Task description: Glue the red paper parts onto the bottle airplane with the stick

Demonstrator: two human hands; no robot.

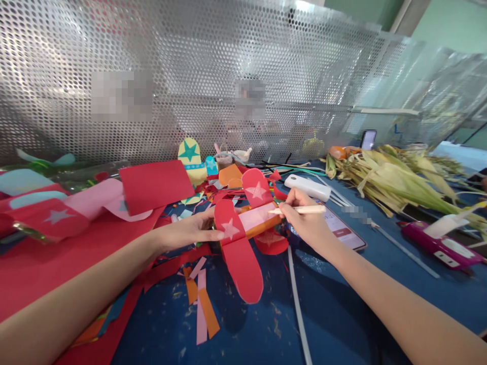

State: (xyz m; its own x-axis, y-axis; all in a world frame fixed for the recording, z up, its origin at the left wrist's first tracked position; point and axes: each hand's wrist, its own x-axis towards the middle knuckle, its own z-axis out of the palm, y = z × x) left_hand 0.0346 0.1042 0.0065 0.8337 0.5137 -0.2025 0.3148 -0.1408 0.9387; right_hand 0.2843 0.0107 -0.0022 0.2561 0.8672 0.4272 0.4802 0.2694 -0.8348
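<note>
A paper craft shaped like an airplane (pixel 243 268) is held up just over the blue table. Its red rounded wings carry pale stars, and its body shows a pink top strip (pixel 255 215) with an orange side. My left hand (pixel 198 229) grips it at the left end, thumb on the star and fingers behind. In my right hand (pixel 306 223) is a cream-white pen (pixel 310 209), pinched between thumb and fingers. The pen's tip points left at the pink strip; whether it touches I cannot tell. Part of the craft's far end lies behind my right fingers.
Pink and orange strips (pixel 201 309) lie in front, with red paper sheets (pixel 155 185) at left. Around my right arm are a phone (pixel 348 230), a white device (pixel 307 187), a white stick (pixel 299 309), dried corn husks (pixel 403 177) and a magenta glue gun (pixel 441 243). Perforated metal (pixel 198 66) stands behind.
</note>
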